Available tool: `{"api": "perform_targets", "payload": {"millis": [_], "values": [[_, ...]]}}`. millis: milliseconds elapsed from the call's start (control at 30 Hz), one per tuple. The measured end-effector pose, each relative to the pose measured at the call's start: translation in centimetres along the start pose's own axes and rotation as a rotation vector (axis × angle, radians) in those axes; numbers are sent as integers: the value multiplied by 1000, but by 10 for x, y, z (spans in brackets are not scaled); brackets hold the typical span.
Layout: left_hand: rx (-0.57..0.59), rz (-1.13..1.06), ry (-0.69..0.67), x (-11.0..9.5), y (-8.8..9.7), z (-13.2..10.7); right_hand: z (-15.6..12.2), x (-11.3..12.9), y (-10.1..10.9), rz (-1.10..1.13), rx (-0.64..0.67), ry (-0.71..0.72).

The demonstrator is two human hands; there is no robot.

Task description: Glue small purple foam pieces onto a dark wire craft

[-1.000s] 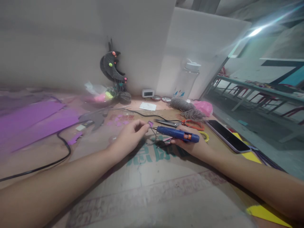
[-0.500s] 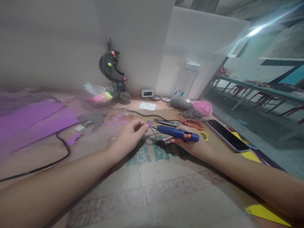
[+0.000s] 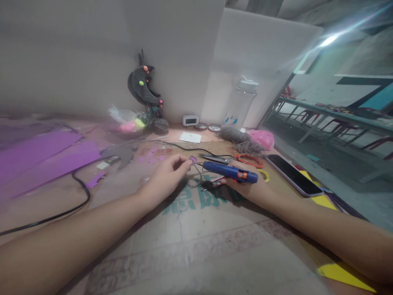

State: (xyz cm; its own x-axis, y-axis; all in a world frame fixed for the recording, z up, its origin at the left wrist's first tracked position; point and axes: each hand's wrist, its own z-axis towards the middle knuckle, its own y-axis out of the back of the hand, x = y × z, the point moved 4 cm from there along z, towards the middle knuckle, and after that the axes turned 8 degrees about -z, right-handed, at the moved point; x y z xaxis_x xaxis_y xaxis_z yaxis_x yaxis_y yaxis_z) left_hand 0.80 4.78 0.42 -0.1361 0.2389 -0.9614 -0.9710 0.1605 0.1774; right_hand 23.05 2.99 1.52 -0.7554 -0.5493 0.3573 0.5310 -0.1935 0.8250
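Note:
Between the thumb and fingers of my left hand (image 3: 172, 174) is a small purple piece (image 3: 193, 159), pinched at its edge. A thin grey cord (image 3: 199, 177) loops down beside those fingertips. My right hand (image 3: 245, 180) is wrapped round a blue hot glue gun (image 3: 227, 171), whose metal nozzle points left at the purple piece. The tip looks very close to the piece; I cannot tell whether they touch. Under the right hand lie dark pointed blades (image 3: 211, 185), partly hidden. Just behind it are scissors with orange handles (image 3: 250, 160).
Grey yarn (image 3: 242, 140), a clear bottle (image 3: 241, 104) and a small digital clock (image 3: 190, 120) stand at the back. A phone (image 3: 293, 175) lies right. Purple sheets (image 3: 39, 155) and a black cable (image 3: 81, 200) are left. A dark crescent (image 3: 143, 86) leans against the wall.

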Motion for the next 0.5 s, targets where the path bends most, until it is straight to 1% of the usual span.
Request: {"api": "perform_targets", "payload": {"millis": [200, 367, 500], "values": [[-9, 7, 6, -2, 0, 0, 3, 4, 1, 9, -7, -12], [-5, -14, 2, 0, 0, 1, 1, 2, 0, 17, 16, -36], [7, -26, 2, 4, 0, 2, 0, 2, -2, 33, 15, -20]]}}
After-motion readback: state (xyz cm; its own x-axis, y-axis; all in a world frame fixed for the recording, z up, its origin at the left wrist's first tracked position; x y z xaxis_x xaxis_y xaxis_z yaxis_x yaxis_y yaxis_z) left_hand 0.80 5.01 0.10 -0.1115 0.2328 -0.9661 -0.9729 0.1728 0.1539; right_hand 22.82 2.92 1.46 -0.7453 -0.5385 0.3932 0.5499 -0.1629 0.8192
